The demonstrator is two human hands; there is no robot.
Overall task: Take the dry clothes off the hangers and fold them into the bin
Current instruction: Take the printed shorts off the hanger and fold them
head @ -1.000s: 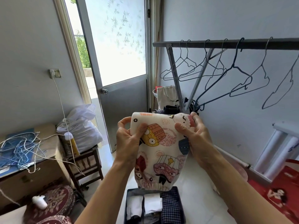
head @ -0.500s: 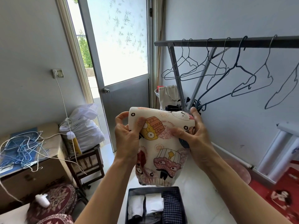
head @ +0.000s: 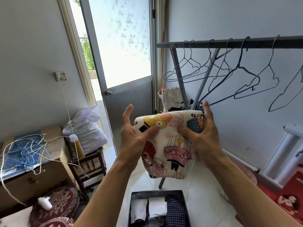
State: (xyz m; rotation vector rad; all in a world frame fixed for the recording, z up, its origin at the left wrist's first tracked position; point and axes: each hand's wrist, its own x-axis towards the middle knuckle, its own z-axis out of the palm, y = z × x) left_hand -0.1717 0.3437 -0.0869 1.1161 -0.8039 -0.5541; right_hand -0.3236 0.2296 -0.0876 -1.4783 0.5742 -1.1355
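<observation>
1. My left hand sits at the left edge of the folded garment, a cream knit printed with cartoon cupcakes. Its thumb lies across the front, and the fingers I can see stand straight up, clear of the top fold.
2. My right hand grips the garment's upper right corner, with the thumb pressed on the front and the fingers curled round behind the edge.
3. The garment hangs in the air between the two hands, ribbed hem downward.
4. Directly below the hands the dark bin stands on the floor. Folded clothes lie side by side in it: white pieces and a dark checked one.
5. Above and to the right of my right hand, bare wire hangers hang on the rail.
6. Beyond my left hand a door stands ajar. Well to the left of that hand, a cardboard box carries a loose tangle of blue and white wire.
</observation>
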